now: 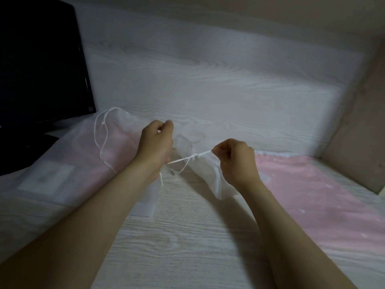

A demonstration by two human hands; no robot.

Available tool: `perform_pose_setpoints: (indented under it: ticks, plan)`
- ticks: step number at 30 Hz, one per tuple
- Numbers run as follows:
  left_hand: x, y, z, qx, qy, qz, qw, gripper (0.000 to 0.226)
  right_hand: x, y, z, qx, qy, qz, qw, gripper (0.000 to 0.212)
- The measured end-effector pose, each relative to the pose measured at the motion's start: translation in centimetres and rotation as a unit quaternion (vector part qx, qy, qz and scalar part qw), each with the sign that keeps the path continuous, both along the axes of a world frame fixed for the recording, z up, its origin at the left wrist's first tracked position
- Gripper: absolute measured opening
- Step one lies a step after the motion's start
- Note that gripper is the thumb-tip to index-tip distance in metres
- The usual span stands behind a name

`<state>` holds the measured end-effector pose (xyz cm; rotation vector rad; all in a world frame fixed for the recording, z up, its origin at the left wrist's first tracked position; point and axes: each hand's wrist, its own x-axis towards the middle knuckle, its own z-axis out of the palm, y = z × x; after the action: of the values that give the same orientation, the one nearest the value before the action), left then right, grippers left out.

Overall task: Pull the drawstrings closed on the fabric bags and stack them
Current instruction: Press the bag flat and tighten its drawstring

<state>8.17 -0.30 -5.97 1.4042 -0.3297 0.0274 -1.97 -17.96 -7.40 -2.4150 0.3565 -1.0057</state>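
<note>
Black monitor (39, 65) at table (187, 236) far-left corner, pink cloth (308, 184) along right edge, sheer bag with pink contents (87, 151) on left side. Mid-table: white fabric bag (208, 170) between hands. Left hand (156, 147) curled tight on its gathered fabric; right hand (235, 161) pinches drawstring (187, 158), line taut.

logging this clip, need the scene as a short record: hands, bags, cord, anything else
left hand: curled on the held bag's top
right hand: pinches the drawstring, cord taut
held bag: white, between the hands, over the table
left bag: lies flat, its cord slack
pink bag: lies flat on the right
monitor: black, back left
</note>
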Motion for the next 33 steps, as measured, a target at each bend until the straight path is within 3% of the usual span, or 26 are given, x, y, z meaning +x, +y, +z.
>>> perform_pose_setpoints:
  ticks: [4, 9, 12, 15, 18, 21, 24, 29, 33]
  plan:
    - [0.1, -0.2, -0.8, 0.094, -0.012, 0.002, 0.995, 0.021, 0.2, 0.2, -0.4, -0.005, 0.048, -0.061, 0.997, 0.008]
    - [-1.0, 0.1, -0.8, 0.216, -0.123, 0.065, 0.967, 0.019, 0.1, 0.5, -0.6, -0.002, 0.084, -0.079, 0.993, 0.006]
    - [-1.8, 0.3, -1.5, 0.275, -0.263, 0.045, 0.924, 0.037, 0.0, 0.2, -0.4, 0.077, 0.064, -0.004, 0.995, 0.007]
    - [-1.3, 0.3, -2.6, 0.341, -0.360, 0.006, 0.869, 0.065, -0.4, 0.8, 0.1, 0.228, 0.036, 0.130, 0.964, 0.012]
    - [-0.9, 0.2, -3.2, 0.340, -0.395, -0.029, 0.853, 0.073, -0.6, 1.7, 0.4, 0.266, 0.025, 0.205, 0.942, 0.015]
    - [-0.4, 0.1, -3.5, 0.336, -0.421, -0.002, 0.842, 0.055, -1.1, 2.1, 0.6, 0.234, 0.002, 0.239, 0.943, 0.019]
    - [-0.2, 0.2, -3.6, 0.328, -0.448, 0.050, 0.830, 0.038, -1.4, 2.2, 0.7, 0.152, -0.015, 0.223, 0.963, 0.046]
    - [-0.4, 0.0, -3.8, 0.311, -0.469, 0.084, 0.822, 0.031, -0.8, 1.6, 1.0, 0.118, -0.096, 0.137, 0.979, 0.017]
    - [-1.9, -0.4, -2.7, 0.265, -0.418, 0.062, 0.867, 0.053, -2.2, 1.9, 2.4, 0.208, -0.149, 0.129, 0.958, 0.020]
